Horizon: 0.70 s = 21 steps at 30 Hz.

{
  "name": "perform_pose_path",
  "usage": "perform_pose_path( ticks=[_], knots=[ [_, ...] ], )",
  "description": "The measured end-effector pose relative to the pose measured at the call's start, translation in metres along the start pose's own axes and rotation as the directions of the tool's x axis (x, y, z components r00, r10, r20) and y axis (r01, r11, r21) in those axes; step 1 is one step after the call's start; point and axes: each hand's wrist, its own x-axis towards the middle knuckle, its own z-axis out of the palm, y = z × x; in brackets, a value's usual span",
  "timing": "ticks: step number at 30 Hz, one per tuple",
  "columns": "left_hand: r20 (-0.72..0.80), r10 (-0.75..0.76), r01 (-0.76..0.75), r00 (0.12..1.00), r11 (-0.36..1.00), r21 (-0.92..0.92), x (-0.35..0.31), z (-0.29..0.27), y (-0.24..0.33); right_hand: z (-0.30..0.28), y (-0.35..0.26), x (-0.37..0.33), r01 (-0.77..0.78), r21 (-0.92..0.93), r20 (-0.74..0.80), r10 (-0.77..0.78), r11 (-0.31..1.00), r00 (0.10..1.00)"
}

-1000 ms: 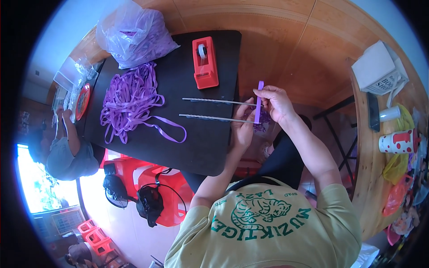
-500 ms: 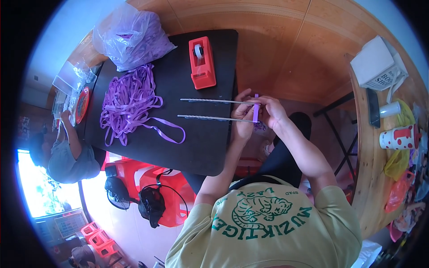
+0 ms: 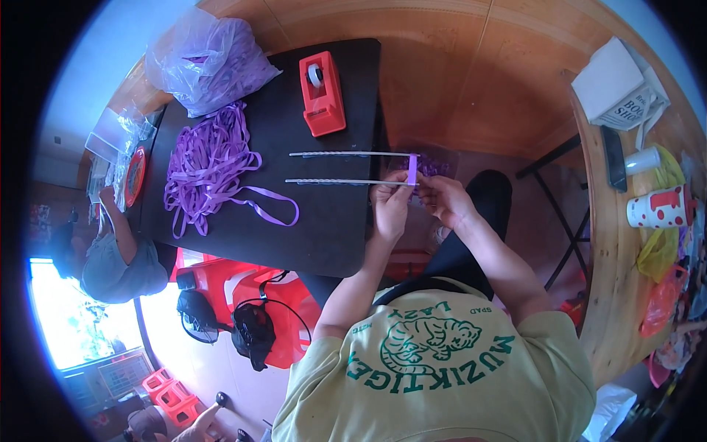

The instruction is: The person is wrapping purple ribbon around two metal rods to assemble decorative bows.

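Two thin twisted metal rods (image 3: 331, 182) lie side by side over the black table (image 3: 324, 236) and stick out past its right edge. A purple ribbon (image 3: 412, 171) spans their right ends, wrapped across both. My left hand (image 3: 390, 208) is closed at the nearer rod's end, fingertips pinching the ribbon there. Just right of it, my right hand (image 3: 446, 200) has its fingers pinched together at the ribbon's near end; the exact grip is partly hidden. On the table is a loose heap of purple ribbon (image 3: 202, 169), one loop trailing right.
A red tape dispenser (image 3: 324, 110) and a plastic bag of purple ribbon (image 3: 213, 66) stand at the table's back. Below the rod ends is a clear container (image 3: 442, 158) with purple pieces. A wooden table (image 3: 611, 295) stands right, red stools (image 3: 283, 346) left. Another person (image 3: 121, 258) sits far left.
Both hands have drawn nearer from the far rod to the nearer one, so the ribbon across the rod ends shows more plainly. The view has shifted slightly.
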Motion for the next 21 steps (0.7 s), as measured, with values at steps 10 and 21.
perform_pose_path(
  ticks=[10, 21],
  knots=[
    [-0.044, -0.279, 0.270, 0.959, 0.952, -0.146, -0.018, 0.003, 0.021, -0.017, 0.010, -0.023, 0.138, -0.026, 0.042, -0.137, 0.990, 0.990],
    [-0.101, -0.188, 0.166, 0.977, 0.967, -0.191, -0.023, 0.005, 0.019, -0.006, 0.005, -0.031, 0.181, -0.078, 0.046, -0.178, 0.980, 0.983]
  ],
)
